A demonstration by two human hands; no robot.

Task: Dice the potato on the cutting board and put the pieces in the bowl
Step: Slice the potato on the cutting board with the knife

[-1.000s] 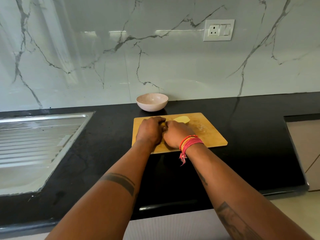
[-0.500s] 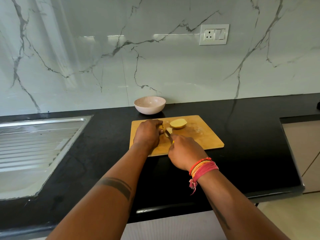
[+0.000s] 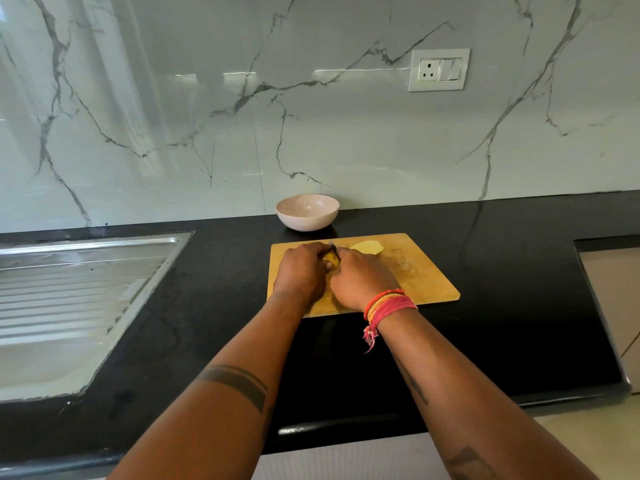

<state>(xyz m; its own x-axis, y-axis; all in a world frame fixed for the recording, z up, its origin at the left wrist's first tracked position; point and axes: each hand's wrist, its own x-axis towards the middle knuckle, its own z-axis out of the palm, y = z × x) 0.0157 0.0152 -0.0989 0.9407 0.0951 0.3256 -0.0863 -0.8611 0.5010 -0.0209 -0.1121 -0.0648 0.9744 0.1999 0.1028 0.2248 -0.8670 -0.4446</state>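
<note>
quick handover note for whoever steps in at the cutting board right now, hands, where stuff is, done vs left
Left hand: curled over a potato piece on the cutting board, holding it down; the piece is mostly hidden.
Right hand: grips the knife; only a short dark bit of blade shows between the hands.
Potato half: lies flat on the far part of the board, just beyond the right hand, uncut.
Bowl: on the counter behind the board, near the wall; no pieces visible in it.
Done: potato split.
Left: finish dicing the held piece, dice the other half, move all pieces into the bowl.
</note>
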